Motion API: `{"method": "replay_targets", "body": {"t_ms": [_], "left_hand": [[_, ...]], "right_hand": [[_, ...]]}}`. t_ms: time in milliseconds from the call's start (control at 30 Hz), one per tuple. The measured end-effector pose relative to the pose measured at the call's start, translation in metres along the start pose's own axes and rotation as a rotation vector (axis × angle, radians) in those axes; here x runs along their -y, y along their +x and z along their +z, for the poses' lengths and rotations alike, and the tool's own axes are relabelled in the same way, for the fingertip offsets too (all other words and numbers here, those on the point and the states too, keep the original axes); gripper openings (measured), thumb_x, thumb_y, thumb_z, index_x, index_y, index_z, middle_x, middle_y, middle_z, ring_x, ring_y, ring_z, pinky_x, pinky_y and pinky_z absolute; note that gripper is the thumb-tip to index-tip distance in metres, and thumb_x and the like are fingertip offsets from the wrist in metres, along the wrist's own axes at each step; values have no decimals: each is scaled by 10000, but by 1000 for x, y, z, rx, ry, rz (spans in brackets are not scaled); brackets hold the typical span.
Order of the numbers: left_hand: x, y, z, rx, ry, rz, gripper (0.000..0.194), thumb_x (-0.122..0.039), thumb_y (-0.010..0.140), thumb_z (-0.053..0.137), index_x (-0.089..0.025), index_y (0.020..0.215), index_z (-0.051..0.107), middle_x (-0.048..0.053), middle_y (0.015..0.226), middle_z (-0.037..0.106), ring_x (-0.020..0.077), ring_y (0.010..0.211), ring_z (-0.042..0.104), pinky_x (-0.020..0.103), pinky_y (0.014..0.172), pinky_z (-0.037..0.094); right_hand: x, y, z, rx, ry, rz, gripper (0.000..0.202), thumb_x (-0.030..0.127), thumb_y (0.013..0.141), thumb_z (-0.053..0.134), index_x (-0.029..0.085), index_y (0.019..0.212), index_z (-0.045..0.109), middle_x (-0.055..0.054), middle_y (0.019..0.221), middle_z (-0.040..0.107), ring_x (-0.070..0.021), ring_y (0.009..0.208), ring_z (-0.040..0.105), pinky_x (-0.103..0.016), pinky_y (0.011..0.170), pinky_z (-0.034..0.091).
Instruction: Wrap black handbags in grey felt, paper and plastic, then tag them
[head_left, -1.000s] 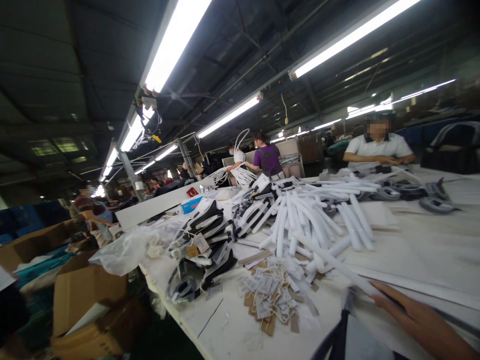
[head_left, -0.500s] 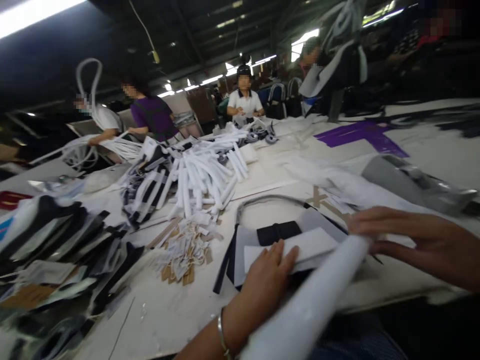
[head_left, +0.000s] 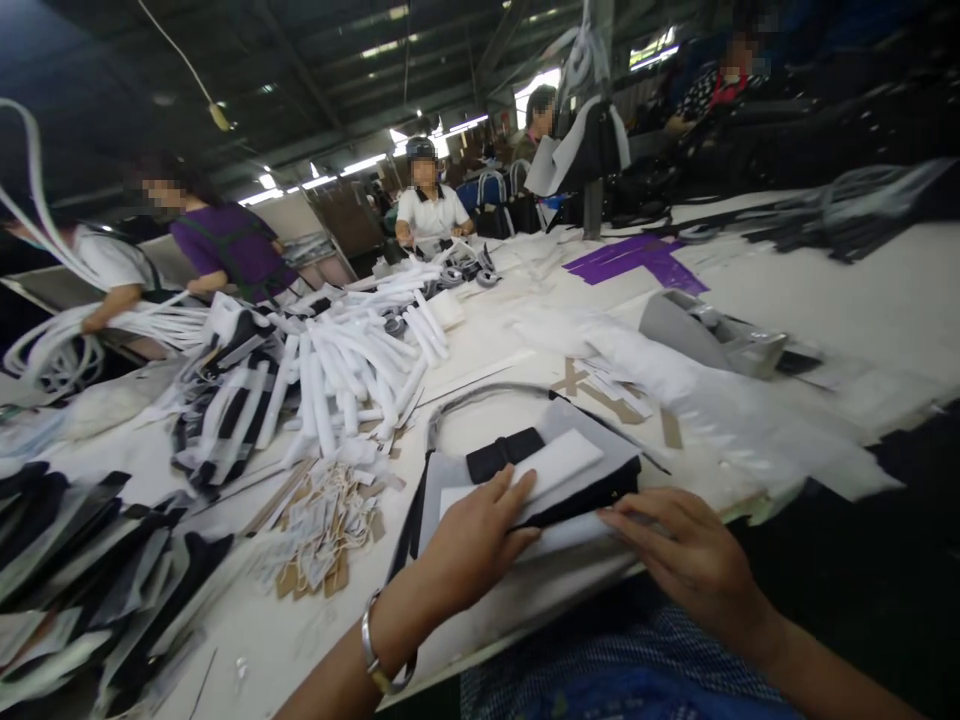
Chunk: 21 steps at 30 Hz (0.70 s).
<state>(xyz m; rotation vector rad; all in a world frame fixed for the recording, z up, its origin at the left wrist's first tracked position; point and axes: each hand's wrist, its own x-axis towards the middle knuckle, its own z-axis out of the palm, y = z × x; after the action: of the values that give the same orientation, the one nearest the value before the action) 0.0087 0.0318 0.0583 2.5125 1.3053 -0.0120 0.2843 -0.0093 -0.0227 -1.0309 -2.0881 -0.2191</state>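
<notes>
A grey and black handbag lies flat before me, its handle arching away from me. A black tab crosses its middle. Over the bag rests a folded white sheet. My left hand lies on that sheet, thumb and fingers apart, the thumb near the bag's close edge. Along this edge runs a soft white wrapping sheet. At its right end my right hand pinches it between thumb and fingers, by the bag's corner.
Paper tags with strings lie left of the bag, white foam tubes behind them. Black and grey pieces fill the left. White wrapping and purple strips lie right. A co-worker sits opposite; others stand left.
My right hand has come down and toward me, bringing the raised white wrapping sheet to the bag's near edge. My left hand stays on the bag. The view has swung right.
</notes>
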Motion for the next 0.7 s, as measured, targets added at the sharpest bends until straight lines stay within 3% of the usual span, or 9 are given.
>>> {"method": "replay_targets", "body": {"t_ms": [100,200,300,400,533,700], "left_hand": [[1,0,13,-79,51,10,791,-433,856,722,-210,1517,350,194,1544,408,325,1356,499,469,1070,479],[4,1,36,-228,159,27,902,-323,742,843,-208,1500,369,201,1514,453,328,1309,550,467,1027,523],[6,1,61,-394,289,60,824,-166,766,799,-196,1483,394,207,1488,485,312,1298,563,463,1023,533],[5,1,76,-478,379,59,764,-113,819,718,-200,1498,378,198,1506,466,296,1336,528,462,1042,521],[4,-1,82,-496,442,29,731,-122,876,639,-236,1530,333,158,1556,409,270,1395,460,455,1071,496],[-9,2,79,-505,523,9,574,-182,941,512,-208,1502,393,104,1607,327,282,1457,359,503,1060,495]], "right_hand": [[8,6,19,-75,-43,12,348,37,954,514,238,1160,708,-45,1046,717,-212,941,636,-387,845,482],[6,5,28,-133,-13,22,349,-5,938,500,207,1120,708,-50,1026,725,-186,901,652,-350,795,498],[1,1,22,-121,80,-35,378,-17,941,458,177,1173,684,-64,1071,727,-171,988,658,-330,885,521],[-2,7,12,-72,85,-114,431,0,951,463,191,1302,626,-58,1198,708,-173,1160,615,-363,1045,469],[-8,27,15,75,-46,-177,468,95,976,519,229,1424,532,-51,1393,602,-244,1365,469,-530,1208,274],[-18,28,31,75,-6,-217,420,53,992,434,204,1344,605,-21,1331,650,-178,1273,561,-471,1256,184]]}}
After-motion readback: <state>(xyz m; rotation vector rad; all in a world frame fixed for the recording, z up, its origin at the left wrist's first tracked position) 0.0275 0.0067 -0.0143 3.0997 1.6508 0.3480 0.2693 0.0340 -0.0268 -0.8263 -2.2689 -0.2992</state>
